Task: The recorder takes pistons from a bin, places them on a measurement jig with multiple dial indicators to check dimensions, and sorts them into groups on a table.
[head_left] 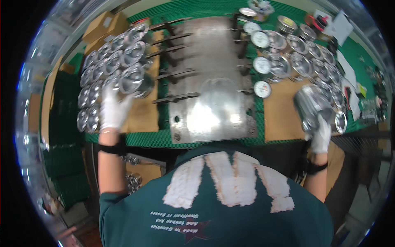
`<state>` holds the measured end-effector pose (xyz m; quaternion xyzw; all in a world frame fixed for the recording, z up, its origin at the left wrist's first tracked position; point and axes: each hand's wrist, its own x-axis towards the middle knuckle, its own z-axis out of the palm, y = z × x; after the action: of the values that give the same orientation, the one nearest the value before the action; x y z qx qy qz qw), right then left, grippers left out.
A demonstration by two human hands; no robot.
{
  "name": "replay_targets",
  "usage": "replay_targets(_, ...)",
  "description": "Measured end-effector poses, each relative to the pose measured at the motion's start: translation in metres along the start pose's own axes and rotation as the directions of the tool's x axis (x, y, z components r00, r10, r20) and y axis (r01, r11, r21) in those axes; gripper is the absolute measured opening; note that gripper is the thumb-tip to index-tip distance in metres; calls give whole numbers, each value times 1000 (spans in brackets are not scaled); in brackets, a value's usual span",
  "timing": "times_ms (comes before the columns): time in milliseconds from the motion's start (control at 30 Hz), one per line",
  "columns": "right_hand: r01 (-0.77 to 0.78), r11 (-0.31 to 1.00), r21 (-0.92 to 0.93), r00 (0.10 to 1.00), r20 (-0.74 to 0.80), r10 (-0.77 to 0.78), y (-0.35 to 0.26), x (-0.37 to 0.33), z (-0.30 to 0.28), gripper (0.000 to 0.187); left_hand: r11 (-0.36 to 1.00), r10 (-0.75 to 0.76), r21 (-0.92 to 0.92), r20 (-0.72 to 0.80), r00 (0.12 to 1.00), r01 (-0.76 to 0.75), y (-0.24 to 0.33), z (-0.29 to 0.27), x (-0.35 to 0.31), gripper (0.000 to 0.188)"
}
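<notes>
My right hand (321,136), in a white glove, is closed on the lower end of a shiny metal cylinder (312,103). The cylinder is tilted over the brown board on the right. On the left, my gloved left hand (114,109) reaches in at the near side of a group of similar metal cylinders (133,78). Its thumb stands apart from its fingers, and the fingertips are at the nearest cylinders; motion blur hides whether they touch. Between the hands lies a heavy steel plate (210,53).
Bar clamps (177,98) line the plate's left edge, and round dial gauges (262,89) its right. More metal cylinders (300,64) stand on the right board (279,119). Cardboard boxes (98,26) sit at the back left. Green matting (205,7) covers the bench.
</notes>
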<state>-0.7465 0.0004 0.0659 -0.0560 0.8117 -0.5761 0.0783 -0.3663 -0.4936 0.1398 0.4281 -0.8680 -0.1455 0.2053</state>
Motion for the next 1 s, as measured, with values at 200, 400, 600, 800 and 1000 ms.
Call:
replay_targets(200, -488, 872, -35, 866, 106, 489, 39, 70, 21, 33, 635, -462, 674, -60, 885, 377, -189, -66, -30, 58)
replay_targets(400, -558, 818, -143, 807, 135, 574, 72, 126, 29, 30, 595, -414, 800, 222, 883, 78, -214, -54, -26, 77)
replay_targets(600, -436, 850, 297, 891, 8, 455, 93, 117, 48, 38, 594, -486, 787, 185, 854, 168, -189, -47, -15, 75)
replay_targets(800, -105, 917, 384, 994, 32, 101, 24, 25, 78, 68, 716, -518, 610, 140, 844, 338, -223, -53, -26, 64)
replay_targets(1000, 1, 922, 386, 891, 418, -176, -60, -20, 102, 52, 828, -266, -445, 222, 938, 341, -79, -54, -47, 42)
